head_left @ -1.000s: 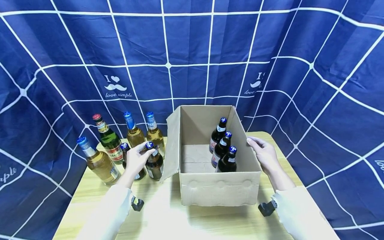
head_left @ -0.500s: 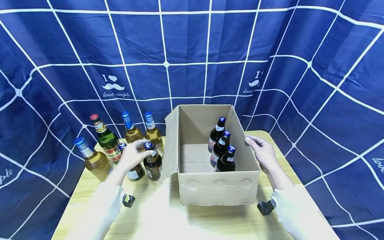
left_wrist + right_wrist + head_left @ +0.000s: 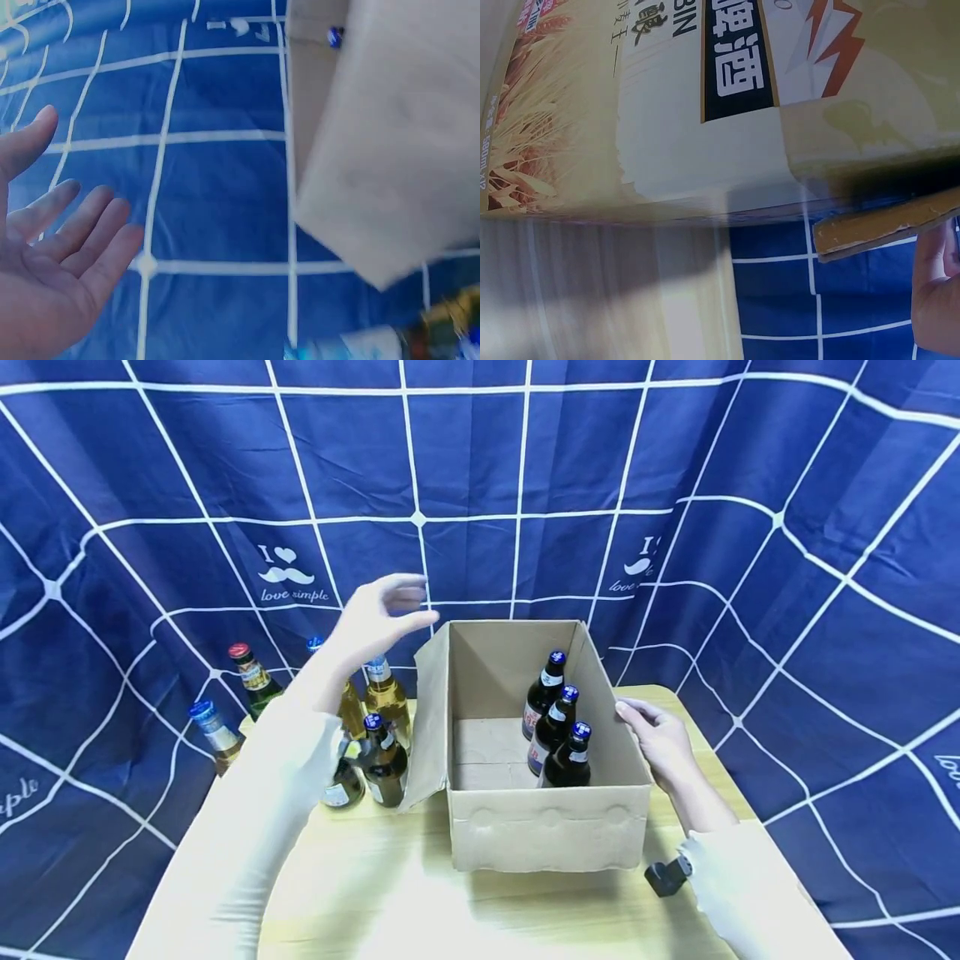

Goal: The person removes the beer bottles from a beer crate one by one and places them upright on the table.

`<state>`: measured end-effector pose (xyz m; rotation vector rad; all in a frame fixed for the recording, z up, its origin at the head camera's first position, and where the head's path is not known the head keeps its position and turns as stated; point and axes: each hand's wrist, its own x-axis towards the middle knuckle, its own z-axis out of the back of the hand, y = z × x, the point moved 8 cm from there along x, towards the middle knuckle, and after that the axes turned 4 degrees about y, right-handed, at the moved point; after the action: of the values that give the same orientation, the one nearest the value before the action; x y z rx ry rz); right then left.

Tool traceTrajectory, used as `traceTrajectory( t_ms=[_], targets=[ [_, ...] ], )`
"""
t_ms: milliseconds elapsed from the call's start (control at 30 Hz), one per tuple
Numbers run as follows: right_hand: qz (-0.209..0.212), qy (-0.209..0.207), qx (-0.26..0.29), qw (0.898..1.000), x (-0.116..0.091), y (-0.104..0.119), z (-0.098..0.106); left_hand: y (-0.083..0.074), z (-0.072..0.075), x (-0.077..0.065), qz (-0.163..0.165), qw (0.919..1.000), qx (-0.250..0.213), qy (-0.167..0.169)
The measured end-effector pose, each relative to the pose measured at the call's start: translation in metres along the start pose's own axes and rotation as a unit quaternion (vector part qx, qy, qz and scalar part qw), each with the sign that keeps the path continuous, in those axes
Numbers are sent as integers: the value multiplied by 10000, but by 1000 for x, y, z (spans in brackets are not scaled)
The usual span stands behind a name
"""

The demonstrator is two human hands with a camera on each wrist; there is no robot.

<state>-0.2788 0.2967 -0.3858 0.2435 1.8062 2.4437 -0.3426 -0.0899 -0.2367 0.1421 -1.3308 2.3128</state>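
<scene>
My left hand (image 3: 375, 622) is raised above the bottles, beside the far left corner of the cardboard box (image 3: 547, 831). Nothing is in it; thumb and fingers are spread apart, as the palm (image 3: 45, 277) in the left wrist view also shows. My right hand (image 3: 663, 743) pinches the box's right side at its top edge, beside a cardboard flap (image 3: 889, 225) in the right wrist view. Inside the box, three dark beer bottles (image 3: 566, 768) stand in a row along the right wall. Below my left forearm, a brown beer bottle (image 3: 386, 772) stands close to the box's left flap (image 3: 427, 727).
Left of the box stand a second brown bottle (image 3: 343, 787), a green bottle (image 3: 257, 681) with a red cap, and clear golden bottles such as this one (image 3: 388, 697); my left sleeve partly covers several. A blue gridded curtain (image 3: 472, 485) closes off the table's (image 3: 420, 910) back and sides.
My left hand has left the brown bottle's neck and moved up and away towards the back, empty. The bottles stay standing. My right hand keeps its place on the box edge.
</scene>
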Motion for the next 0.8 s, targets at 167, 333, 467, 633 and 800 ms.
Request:
traceTrajectory(
  t_ms=[167, 333, 467, 633, 800],
  targets=[
    [-17, -22, 9, 10000, 0, -1, 0, -31, -37, 33, -236, 9988, -46, 434],
    [7, -31, 24, 10000, 1, 0, -1, -50, -82, 56, -408, 9953, 75, 881],
    [-2, -20, 60, 10000, 1, 1, -1, -56, -118, 67, -481, 9909, 64, 1257],
    [-10, -20, 67, 10000, 0, 2, 0, -45, -166, 70, -370, 9822, 86, 1842],
    [12, -6, 96, 10000, -2, 3, -1, -25, -201, 59, -291, 9654, 309, 2573]
  ],
)
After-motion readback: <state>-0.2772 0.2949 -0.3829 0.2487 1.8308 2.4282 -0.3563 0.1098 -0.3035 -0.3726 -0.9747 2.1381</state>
